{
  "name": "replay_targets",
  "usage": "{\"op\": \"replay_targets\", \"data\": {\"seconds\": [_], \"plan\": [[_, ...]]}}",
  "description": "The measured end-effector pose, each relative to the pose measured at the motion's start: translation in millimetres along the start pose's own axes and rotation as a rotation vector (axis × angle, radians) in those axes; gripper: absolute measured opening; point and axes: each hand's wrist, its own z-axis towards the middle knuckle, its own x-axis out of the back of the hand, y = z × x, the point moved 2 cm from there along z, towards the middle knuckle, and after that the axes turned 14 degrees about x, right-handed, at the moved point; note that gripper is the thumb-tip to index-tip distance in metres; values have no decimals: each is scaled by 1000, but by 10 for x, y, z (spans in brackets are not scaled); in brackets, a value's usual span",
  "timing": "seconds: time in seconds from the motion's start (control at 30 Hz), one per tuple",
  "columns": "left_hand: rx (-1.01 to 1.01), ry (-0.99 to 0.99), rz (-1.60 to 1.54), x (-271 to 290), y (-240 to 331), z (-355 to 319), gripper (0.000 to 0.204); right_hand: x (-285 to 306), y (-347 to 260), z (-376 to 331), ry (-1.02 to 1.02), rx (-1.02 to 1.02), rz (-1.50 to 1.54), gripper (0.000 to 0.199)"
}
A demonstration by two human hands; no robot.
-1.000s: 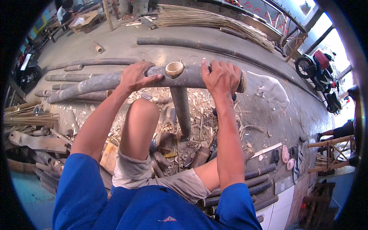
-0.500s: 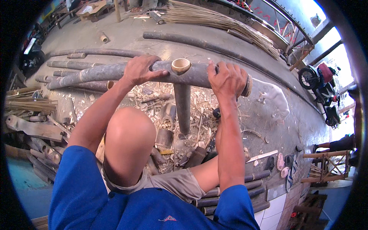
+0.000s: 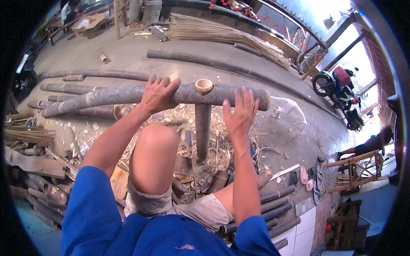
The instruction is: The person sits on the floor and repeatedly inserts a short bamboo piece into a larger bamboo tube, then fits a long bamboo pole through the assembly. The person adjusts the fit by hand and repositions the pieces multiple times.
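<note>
A long, dark bamboo pole (image 3: 124, 97) lies level across in front of me. Near its right part is a notched hole, where the pale, cut mouth of an upright bamboo post (image 3: 204, 135) comes through. The post stands below, among the shavings between my legs. My left hand (image 3: 159, 94) is wrapped over the pole left of the hole, thumb hidden. To the right of the hole, my right hand (image 3: 240, 113) is raised flat with fingers spread, overlapping the pole near its right end. It is slightly blurred; whether the palm touches the pole I cannot tell.
Wood shavings (image 3: 171, 136) cover the floor around my knees. Several bamboo poles lie left, with another long pole (image 3: 213, 63) beyond. Cut bamboo lengths (image 3: 277, 205) lie at my right. A white dog (image 3: 292, 114) rests past the pole's right end. Farther off stands a motorbike (image 3: 337, 87).
My right hand has let go of the pole's right end and shifted left and nearer, fingers now spread. My left hand still grips the pole. The whole view has tilted somewhat.
</note>
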Motion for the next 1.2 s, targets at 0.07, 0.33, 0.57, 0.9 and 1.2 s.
{"op": "replay_targets", "data": {"seconds": [0.07,0.33,0.57,0.9,1.2], "plan": [[2,-100,9,2,-55,156,90,179,-246,-348,-44,-179,447,51],[55,-534,-281,302,-286,739,88,933,-1235,-1703,-860,-835,1081,91],[138,-715,-341,-272,-403,358,91,1515,-1573,-1364,-588,-906,1344,98],[124,-1076,-385,-917,-312,-663,102,1730,-1311,-529,-524,-807,1609,83],[235,-1155,-556,-1291,-453,-1500,90,1004,-1151,-283,-196,-1110,1997,73]]}}
